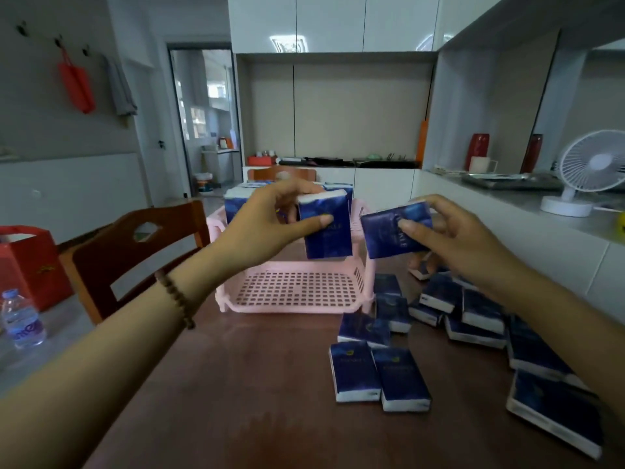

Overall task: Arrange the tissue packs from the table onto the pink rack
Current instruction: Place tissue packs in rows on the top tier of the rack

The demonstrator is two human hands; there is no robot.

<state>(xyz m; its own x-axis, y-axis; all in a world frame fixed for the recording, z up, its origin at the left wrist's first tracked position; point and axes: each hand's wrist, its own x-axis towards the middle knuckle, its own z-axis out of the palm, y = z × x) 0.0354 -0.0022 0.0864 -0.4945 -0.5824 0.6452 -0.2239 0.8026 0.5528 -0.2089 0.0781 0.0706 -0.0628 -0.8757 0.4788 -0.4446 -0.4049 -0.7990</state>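
A two-tier pink rack [297, 292] stands on the brown table [236, 384]. Its lower shelf is bare; several blue tissue packs [236, 201] stand on its upper tier, partly hidden behind my hand. My left hand [270, 221] pinches one upright blue tissue pack [333, 236] in front of the upper tier. My right hand [449, 231] grips a second blue pack [382, 236] just right of the rack, above the table. Several more blue packs [382, 374] lie scattered on the table to the right.
A wooden chair [135, 255] stands at the table's left side. A water bottle [22, 319] and a red bag [27, 262] sit further left. On the right counter stands a white fan [588, 170]. Another chair back shows behind the rack.
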